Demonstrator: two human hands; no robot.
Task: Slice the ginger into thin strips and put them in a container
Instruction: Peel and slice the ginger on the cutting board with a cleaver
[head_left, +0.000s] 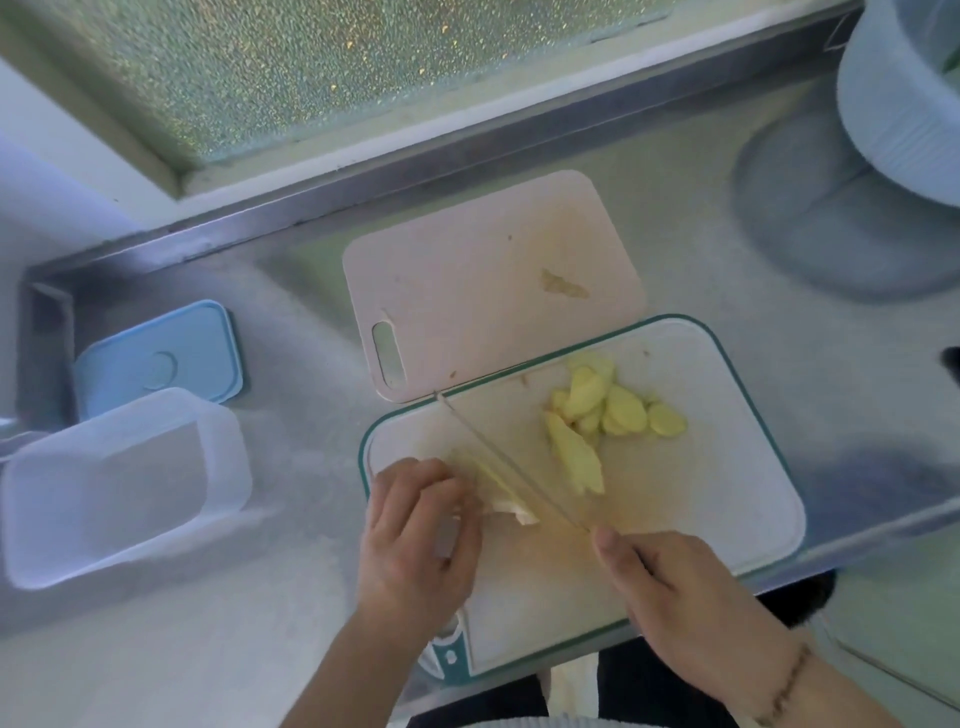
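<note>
Yellow ginger slices (613, 410) piled at board's (727, 467) two o'clock, uncut. Our left hand (415, 530) pins ginger piece (493, 488); right hand (675, 587) grips knife (509, 467), mid-cut. Container (119, 483) at nine o'clock, nothing in it; stripping and transfer remain, we judge.

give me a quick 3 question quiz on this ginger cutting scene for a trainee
1. True or false: the clear container already holds ginger strips.
2. Which hand holds the knife? A) left hand B) right hand C) neither
3. Fill in: the pile of ginger slices lies on the ____-rimmed cutting board.

Key
1. False: it looks empty, and its blue lid lies beside it.
2. B: the right hand grips the handle, while the left hand steadies the ginger piece being cut.
3. Green.
</note>
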